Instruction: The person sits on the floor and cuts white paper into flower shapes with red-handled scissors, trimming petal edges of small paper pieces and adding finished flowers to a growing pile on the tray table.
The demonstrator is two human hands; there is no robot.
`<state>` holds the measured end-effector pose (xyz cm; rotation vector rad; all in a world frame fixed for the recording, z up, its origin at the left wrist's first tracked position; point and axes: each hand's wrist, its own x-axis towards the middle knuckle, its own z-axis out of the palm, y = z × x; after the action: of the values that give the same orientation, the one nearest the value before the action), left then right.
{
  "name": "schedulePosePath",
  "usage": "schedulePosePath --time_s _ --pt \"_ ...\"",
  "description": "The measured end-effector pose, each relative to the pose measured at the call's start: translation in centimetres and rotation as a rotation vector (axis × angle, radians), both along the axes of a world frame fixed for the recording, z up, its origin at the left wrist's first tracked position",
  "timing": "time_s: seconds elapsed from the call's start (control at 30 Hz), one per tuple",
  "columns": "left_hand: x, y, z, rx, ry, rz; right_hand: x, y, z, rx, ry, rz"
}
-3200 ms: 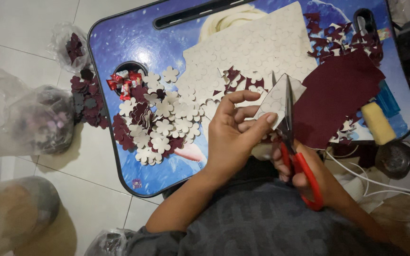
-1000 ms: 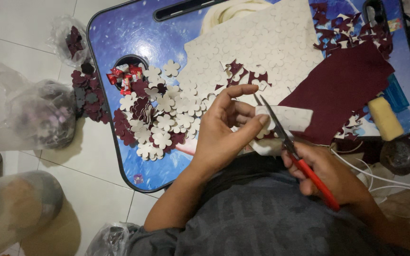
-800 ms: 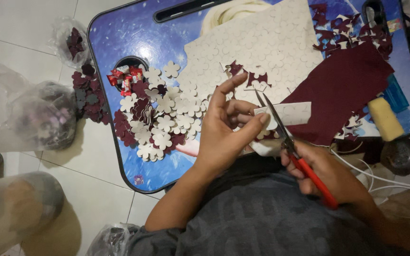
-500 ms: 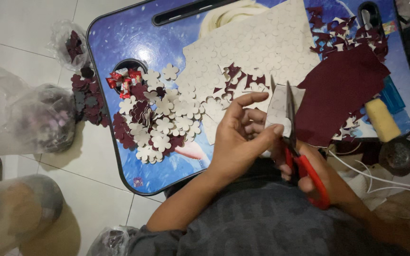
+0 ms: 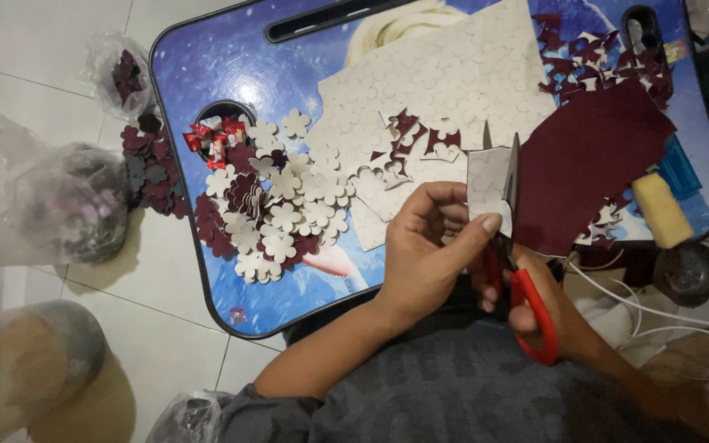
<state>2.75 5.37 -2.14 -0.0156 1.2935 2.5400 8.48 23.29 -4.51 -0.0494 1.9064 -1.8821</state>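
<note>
So the left hand [image 5: 432,246] was curled round a small pale piece of card [image 5: 486,184], thumb on the near edge and fingers tucked behind it, holding it upright over the near side of the lap table [image 5: 231,74]. The right hand [image 5: 535,308] had its fingers through the red handles of a pair of scissors [image 5: 519,262], closed round them, with the blades pointing away from the body and standing right against the card's right edge. Couldn't tell whether the blades were actually biting into the card or just beside it.

Just right of the scissors lay a big dark maroon sheet [image 5: 592,164], partly hanging off the table's near edge. Behind the hands was a large pale sheet [image 5: 445,82] marked all over with flower outlines. Left of the hands sat a heap of cut-out flowers [image 5: 276,213], pale and maroon mixed, touching and overlapping each other. A yellowish spool [image 5: 662,209] lay near the table's right end. On the tiled floor to the left were clear plastic bags [image 5: 75,205], one with dark flower shapes inside.
</note>
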Motion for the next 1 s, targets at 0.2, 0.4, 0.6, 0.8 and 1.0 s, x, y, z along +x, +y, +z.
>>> schedulePosePath --time_s 0.2,0.4,0.6,0.8,1.0 --pt "0.2 0.0 -0.3 -0.012 -0.013 -0.005 -0.1 -0.5 0.1 -0.066 -0.006 -0.017" --pt "-0.1 -0.1 -0.5 -0.063 0.061 0.035 -0.5 -0.7 1.1 0.102 0.014 0.002" --pt "-0.5 -0.7 0.5 -0.002 0.038 0.055 -0.8 -0.7 1.7 0.060 0.008 0.037" --pt "-0.7 -1.7 2.0 -0.135 0.054 -0.041 -0.4 0.2 2.7 0.033 -0.064 0.088" --pt "-0.9 -2.3 2.8 -0.157 0.054 -0.079 -0.6 0.3 3.5 0.098 -0.035 0.109"
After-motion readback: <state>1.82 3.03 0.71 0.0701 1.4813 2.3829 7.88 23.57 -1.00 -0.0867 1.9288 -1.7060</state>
